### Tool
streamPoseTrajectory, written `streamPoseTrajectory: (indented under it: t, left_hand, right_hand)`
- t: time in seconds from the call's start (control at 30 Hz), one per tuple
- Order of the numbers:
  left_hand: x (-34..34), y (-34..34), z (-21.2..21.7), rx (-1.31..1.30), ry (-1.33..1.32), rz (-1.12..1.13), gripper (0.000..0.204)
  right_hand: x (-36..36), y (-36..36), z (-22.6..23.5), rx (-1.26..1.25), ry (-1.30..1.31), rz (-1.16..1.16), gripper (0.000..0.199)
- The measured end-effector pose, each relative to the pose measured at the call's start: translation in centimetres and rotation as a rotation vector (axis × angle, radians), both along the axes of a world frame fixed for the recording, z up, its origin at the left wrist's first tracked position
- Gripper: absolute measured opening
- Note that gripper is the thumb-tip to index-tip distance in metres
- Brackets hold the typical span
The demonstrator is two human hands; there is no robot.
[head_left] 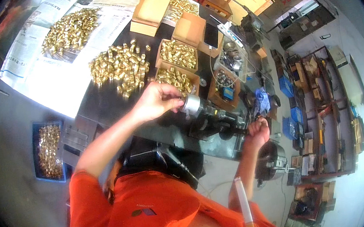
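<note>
My left hand point(159, 100) is closed at the silver chuck point(192, 104) of a small dark bench machine point(212, 123), fingertips pinched on a small part at its mouth. My right hand point(258, 131) is fisted around the machine's dark lever handle point(238, 130) at the right. A loose pile of brass fittings point(119, 68) lies on the dark table just beyond my left hand. Two cardboard boxes of brass fittings point(177, 55) stand beside it.
Another heap of brass fittings point(69, 30) rests on newspaper point(52, 79) at the far left. A blue crate of brass parts point(49, 151) sits on the floor. Empty cardboard boxes point(151, 10), a phone point(211, 35) and shelving point(321, 111) are around. A cigarette point(245, 207) juts near my chin.
</note>
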State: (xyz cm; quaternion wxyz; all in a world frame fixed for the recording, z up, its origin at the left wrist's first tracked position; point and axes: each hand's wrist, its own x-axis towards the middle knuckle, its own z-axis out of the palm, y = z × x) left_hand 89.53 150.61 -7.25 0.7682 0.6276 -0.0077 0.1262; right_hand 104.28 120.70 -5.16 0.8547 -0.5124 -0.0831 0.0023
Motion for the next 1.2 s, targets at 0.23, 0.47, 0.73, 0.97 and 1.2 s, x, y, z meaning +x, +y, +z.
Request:
streamPoseTrajectory:
  t: [0.23,0.47,0.73,0.97,1.2]
  left_hand:
    - [-0.2,0.2,-0.2,-0.082,0.057,0.028,0.011]
    - [0.1,0.3,-0.1,-0.114,0.059,-0.008,0.016]
    - [-0.3,0.8,-0.5,-0.126,0.077,0.002,0.019]
    - [-0.6,1.8,-0.5,-0.088,0.096,0.0,0.02]
    - [4.3,5.7,-3.1,0.353,0.181,0.291,0.017]
  right_hand:
    - [-2.9,-2.8,-4.8,0.054,0.099,0.019,0.014]
    - [6.0,-1.2,-14.7,-0.163,0.068,-0.181,0.017]
    - [3.4,2.8,-2.2,-0.038,-0.187,-0.148,0.013]
    - [-3.1,-2.4,-3.6,0.079,-0.136,-0.004,0.016]
    - [-1.2,-1.9,-10.3,-0.015,0.189,-0.09,0.01]
